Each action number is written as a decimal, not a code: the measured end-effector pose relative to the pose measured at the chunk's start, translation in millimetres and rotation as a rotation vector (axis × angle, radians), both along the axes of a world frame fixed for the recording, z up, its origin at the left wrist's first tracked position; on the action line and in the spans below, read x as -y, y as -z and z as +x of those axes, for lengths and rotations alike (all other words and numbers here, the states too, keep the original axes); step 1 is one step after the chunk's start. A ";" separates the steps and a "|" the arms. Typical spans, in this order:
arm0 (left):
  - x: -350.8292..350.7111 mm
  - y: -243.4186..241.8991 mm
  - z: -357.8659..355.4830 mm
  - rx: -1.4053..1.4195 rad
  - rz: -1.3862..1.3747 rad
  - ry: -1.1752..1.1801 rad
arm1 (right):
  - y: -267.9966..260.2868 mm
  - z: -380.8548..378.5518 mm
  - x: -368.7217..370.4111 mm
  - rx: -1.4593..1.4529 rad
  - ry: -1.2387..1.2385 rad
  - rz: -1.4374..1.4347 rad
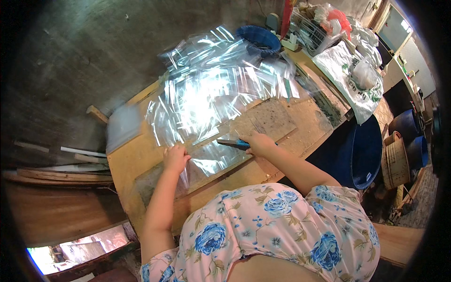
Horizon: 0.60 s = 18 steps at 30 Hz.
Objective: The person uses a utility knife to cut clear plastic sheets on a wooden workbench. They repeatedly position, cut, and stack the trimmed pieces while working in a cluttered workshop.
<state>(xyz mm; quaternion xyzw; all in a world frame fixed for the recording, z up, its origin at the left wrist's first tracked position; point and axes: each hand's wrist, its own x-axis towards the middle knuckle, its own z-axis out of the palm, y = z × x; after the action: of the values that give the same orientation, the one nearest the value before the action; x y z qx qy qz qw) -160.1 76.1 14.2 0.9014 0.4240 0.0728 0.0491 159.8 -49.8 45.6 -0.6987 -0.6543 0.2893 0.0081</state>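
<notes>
My left hand point(175, 158) is closed on the edge of a clear plastic sheet point(210, 164), with a strip hanging below the fingers. That sheet lies over a worn board point(155, 183) on the wooden table. In my right hand point(260, 143) is a blue-handled cutting tool point(230, 142), its dark blade pointing left above the sheet. Most of its handle is hidden by my fingers, so its exact kind is unclear. Just beyond both hands spreads a large, shiny heap of clear plastic pieces point(211, 88).
A stack of clear sheets point(123, 127) sits at the table's left corner. Behind the heap stands a blue plastic basket point(259, 38), near a white power strip point(290, 43). A blue barrel point(366, 155) is right of the table point(313, 116); a white woven sack point(352, 77) lies beyond it.
</notes>
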 end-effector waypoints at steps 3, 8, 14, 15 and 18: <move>29.5 -38.6 51.3 -0.235 0.032 -0.003 | -7.0 -3.2 -22.8 0.046 -0.061 -0.104; 84.9 -13.3 130.9 0.159 -0.129 0.365 | -2.7 -5.9 -36.4 0.095 -0.109 -0.084; 79.1 5.5 140.9 -0.100 -0.145 0.358 | -9.5 -3.8 -21.7 0.056 0.018 -0.114; 77.7 3.9 137.2 -0.120 -0.166 0.359 | -1.3 -2.6 -15.1 0.030 0.046 -0.062; 70.5 -2.7 135.6 -0.208 -0.223 0.365 | 12.9 0.9 20.2 -0.065 0.163 -0.007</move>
<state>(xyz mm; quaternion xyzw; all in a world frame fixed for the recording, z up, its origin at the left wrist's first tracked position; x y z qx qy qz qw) -24.5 5.6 16.8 0.9547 0.2622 -0.0781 0.1167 160.7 -70.0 32.7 -0.7400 -0.5935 0.3125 0.0503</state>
